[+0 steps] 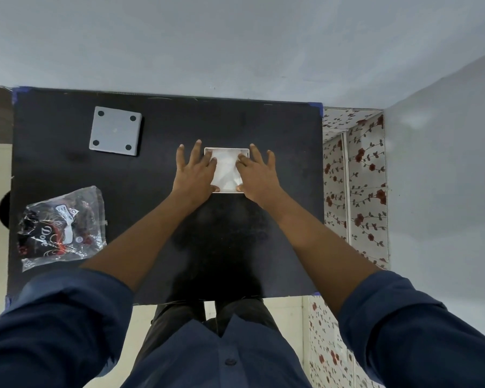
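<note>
A small white open box (pixel 226 170) with something white and crinkled inside lies on the black table (pixel 163 175), a little right of centre. My left hand (pixel 196 172) lies flat along the box's left side, fingers straight, index and thumb touching its inside edge. My right hand (pixel 259 175) lies flat along the right side in the same way, fingers spread. Both hands press on the box's contents and sides; neither curls round anything.
A grey square lid or base (pixel 114 131) with four dark round feet lies at the table's far left. A clear plastic bag (pixel 60 228) with dark printed contents sits near the left edge. A flowered cloth-covered surface (pixel 356 186) stands right of the table, with walls behind and to the right.
</note>
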